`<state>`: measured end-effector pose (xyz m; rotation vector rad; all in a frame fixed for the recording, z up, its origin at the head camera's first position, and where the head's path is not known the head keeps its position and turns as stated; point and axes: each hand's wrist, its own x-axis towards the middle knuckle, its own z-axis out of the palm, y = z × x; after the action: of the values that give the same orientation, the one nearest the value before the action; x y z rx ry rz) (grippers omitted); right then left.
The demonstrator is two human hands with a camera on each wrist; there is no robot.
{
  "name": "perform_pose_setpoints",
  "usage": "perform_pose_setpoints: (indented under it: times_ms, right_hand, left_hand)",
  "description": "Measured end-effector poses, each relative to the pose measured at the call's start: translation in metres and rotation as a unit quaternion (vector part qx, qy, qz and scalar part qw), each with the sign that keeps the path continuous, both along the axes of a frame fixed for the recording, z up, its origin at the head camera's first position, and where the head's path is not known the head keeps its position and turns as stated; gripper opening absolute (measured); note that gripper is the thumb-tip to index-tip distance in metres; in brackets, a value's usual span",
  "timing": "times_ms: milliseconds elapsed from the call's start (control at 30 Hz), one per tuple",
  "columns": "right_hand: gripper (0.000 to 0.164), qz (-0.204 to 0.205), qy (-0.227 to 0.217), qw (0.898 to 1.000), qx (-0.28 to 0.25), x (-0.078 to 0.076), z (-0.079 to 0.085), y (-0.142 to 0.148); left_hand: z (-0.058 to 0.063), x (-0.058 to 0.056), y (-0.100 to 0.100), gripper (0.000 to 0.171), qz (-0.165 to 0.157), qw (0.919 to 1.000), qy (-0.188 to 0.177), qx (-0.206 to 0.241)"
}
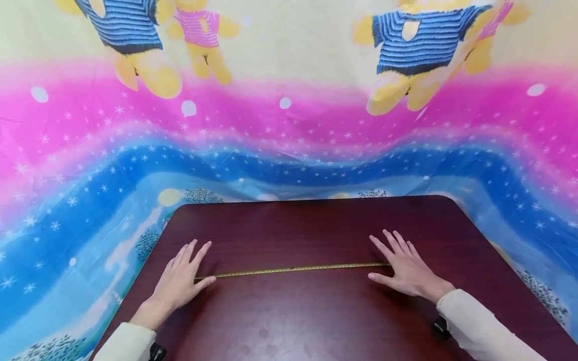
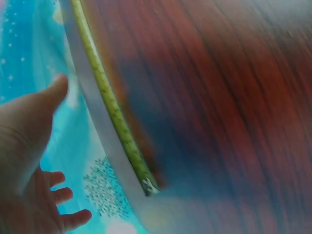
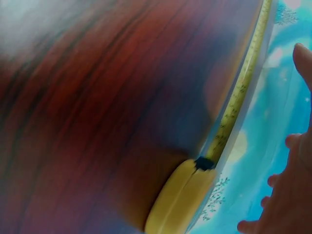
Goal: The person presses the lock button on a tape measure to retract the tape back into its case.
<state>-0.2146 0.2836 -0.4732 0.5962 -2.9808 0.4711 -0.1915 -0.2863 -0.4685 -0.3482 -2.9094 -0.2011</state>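
A yellow tape measure blade stretches across the dark red-brown table between the two hands. Fingers spread, my left hand is over the blade's left end and grips nothing. The left wrist view shows the metal end hook apart from that hand. My right hand is also spread, above the blade's right end. Its yellow tape case appears in the right wrist view beside the hand, with the blade coming out of it. In the head view the right hand hides the case.
The table has rounded far corners. Behind and around it hangs a printed cloth with bears, snowflakes and pink and blue bands. Each wrist carries a dark strapped device, and the sleeves are light.
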Motion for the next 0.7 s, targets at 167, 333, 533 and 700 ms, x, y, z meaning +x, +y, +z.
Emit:
perform_pose_setpoints:
  times_ms: [167,333,533,700]
  right_hand:
    - [0.087,-0.002,-0.02,1.0,-0.009,-0.003,-0.002,0.01]
    - [0.089,-0.003,-0.039,0.999,-0.001,-0.002,-0.003,0.024]
    - [0.09,0.027,-0.086,0.996,-0.024,-0.001,-0.005,0.038]
    - [0.085,0.043,-0.078,0.995,-0.033,0.0,-0.004,0.049]
  left_hand:
    - [-0.005,0.002,-0.013,0.078,0.003,0.9999,-0.003,-0.013]
    - [-0.013,0.005,-0.02,0.064,0.01,0.9993,-0.033,-0.017]
    - [-0.022,0.006,-0.024,0.046,0.015,0.9976,-0.067,0.01]
    - [-0.025,0.008,-0.028,0.036,0.01,0.9974,-0.053,0.047]
